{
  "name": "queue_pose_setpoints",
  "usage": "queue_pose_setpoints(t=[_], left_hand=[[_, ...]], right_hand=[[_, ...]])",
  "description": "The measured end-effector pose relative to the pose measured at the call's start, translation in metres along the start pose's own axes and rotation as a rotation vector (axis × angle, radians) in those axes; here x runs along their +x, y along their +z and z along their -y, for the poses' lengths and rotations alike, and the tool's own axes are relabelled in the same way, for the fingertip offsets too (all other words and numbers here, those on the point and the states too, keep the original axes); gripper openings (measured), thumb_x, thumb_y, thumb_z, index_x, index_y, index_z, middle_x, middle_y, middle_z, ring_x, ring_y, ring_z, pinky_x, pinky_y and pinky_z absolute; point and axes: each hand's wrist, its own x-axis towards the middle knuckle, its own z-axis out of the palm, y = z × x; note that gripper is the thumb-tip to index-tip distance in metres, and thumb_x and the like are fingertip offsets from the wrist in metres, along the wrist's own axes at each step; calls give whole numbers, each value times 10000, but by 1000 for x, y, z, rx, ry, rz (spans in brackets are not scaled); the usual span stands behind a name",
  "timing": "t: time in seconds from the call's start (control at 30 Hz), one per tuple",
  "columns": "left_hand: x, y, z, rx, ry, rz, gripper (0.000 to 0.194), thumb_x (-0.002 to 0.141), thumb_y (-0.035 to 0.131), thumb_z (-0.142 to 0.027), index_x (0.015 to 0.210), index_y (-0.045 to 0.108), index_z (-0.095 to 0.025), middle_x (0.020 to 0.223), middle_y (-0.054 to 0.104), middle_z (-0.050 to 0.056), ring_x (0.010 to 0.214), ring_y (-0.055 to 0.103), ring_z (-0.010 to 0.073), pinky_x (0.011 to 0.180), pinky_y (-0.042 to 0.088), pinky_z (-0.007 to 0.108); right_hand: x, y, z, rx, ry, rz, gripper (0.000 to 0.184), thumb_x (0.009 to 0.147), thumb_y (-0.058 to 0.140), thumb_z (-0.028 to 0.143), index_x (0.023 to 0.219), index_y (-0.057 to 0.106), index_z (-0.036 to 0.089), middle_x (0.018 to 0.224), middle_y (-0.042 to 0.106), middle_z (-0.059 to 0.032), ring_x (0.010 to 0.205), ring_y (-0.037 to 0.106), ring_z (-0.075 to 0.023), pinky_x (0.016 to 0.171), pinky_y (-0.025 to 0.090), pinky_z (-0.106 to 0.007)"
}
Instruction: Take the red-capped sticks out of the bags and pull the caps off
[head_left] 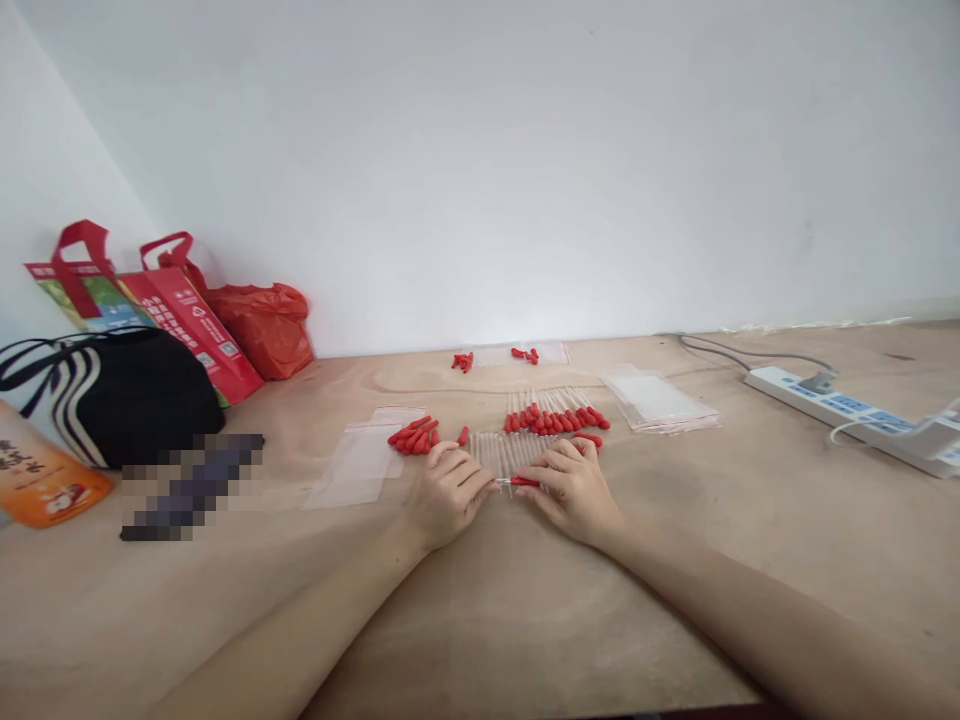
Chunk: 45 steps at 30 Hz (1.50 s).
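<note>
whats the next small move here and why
Probably push the red bulb further onto the clear tube: the left hand holds the tube, the right hand pinches the bulb in line with it, and the tubes behind wear bulbs. Its fit is unclear.

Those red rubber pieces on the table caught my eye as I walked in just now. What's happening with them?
A person's left hand holds a thin clear tube, and the right hand holds a red piece at its end. Bare clear tubes lie side by side just beyond. Behind those is a row of red-ended tubes. Loose red pieces lie in a pile by the left hand, near flat clear bags.
</note>
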Motion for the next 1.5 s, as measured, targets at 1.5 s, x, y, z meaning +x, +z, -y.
queue_pose_setpoints(t=[1.5], left_hand=[[-11,8,18,105,-460,196,140,789,376,-103,779,504,-161,713,536,31,654,556,159,578,430,260]], right_hand=[[-2,-33,-46,-195,352,-193,235,793,468,417,795,643,259,775,649,-7,781,540,-175,770,252,-347]])
